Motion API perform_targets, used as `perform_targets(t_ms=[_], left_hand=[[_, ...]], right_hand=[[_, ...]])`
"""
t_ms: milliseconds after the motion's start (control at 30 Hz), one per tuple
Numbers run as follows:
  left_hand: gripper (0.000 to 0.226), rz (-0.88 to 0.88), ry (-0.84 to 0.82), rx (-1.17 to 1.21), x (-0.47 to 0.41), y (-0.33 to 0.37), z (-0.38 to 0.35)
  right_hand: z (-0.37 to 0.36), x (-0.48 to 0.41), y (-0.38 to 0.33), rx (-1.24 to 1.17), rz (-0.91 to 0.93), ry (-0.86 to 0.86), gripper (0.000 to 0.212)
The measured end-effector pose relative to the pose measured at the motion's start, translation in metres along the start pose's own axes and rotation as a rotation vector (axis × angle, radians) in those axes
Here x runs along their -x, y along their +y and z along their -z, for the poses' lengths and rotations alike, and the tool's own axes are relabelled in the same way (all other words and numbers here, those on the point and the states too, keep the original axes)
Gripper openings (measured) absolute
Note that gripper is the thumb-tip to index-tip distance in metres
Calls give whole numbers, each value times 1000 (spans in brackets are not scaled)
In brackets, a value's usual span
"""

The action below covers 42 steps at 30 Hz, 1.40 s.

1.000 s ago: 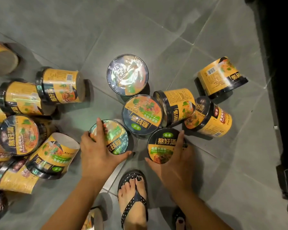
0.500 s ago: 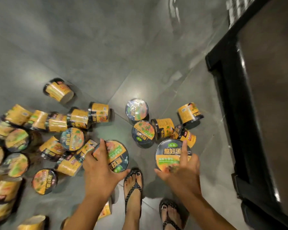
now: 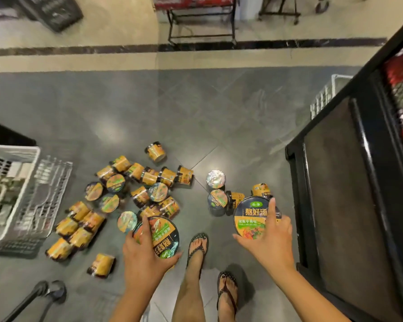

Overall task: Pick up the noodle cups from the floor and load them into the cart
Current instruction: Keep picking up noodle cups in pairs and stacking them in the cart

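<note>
My left hand (image 3: 142, 254) grips a noodle cup (image 3: 163, 238) from above, its dark and green lid facing up. My right hand (image 3: 271, 240) holds a second noodle cup (image 3: 250, 217) with a black and orange lid, lifted well above the floor. Several yellow and black noodle cups (image 3: 135, 194) lie scattered on the grey tiles to the left. A small cluster of cups (image 3: 219, 196) sits just beyond my right hand. The black cart (image 3: 349, 182) stands at the right, its flat shelf close to my right hand.
A white plastic basket (image 3: 12, 177) and a wire rack (image 3: 47, 194) sit at the left. My feet in sandals (image 3: 197, 247) stand between my hands. A wheel on a pole (image 3: 54, 290) is at the lower left. Metal stands (image 3: 200, 22) line the far beige floor.
Both hands have risen from the floor with one cup each, and my view has lifted far higher. The cart's shelf and the far aisle have come into sight.
</note>
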<state>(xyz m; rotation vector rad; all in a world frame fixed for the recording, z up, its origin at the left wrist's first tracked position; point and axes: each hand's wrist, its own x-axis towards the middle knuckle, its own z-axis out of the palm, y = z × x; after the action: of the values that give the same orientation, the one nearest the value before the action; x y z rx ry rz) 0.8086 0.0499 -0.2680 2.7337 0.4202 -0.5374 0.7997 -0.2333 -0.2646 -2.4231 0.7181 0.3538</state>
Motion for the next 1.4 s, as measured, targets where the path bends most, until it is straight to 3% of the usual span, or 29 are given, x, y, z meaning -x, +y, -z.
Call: perform_targets(t_ms=[300, 633, 900, 1400], left_hand=[[138, 186, -28, 81, 158, -91, 63], [140, 451, 17, 227, 271, -234, 100], [135, 598, 197, 297, 367, -371, 167], [134, 1273, 684, 580, 469, -532, 216]], right_hand=[[13, 133, -49, 149, 166, -213, 135], [-51, 260, -142, 374, 496, -425, 130], [-162, 407, -249, 335, 712, -555, 131], [-280, 596, -429, 501, 1312, -923, 132]])
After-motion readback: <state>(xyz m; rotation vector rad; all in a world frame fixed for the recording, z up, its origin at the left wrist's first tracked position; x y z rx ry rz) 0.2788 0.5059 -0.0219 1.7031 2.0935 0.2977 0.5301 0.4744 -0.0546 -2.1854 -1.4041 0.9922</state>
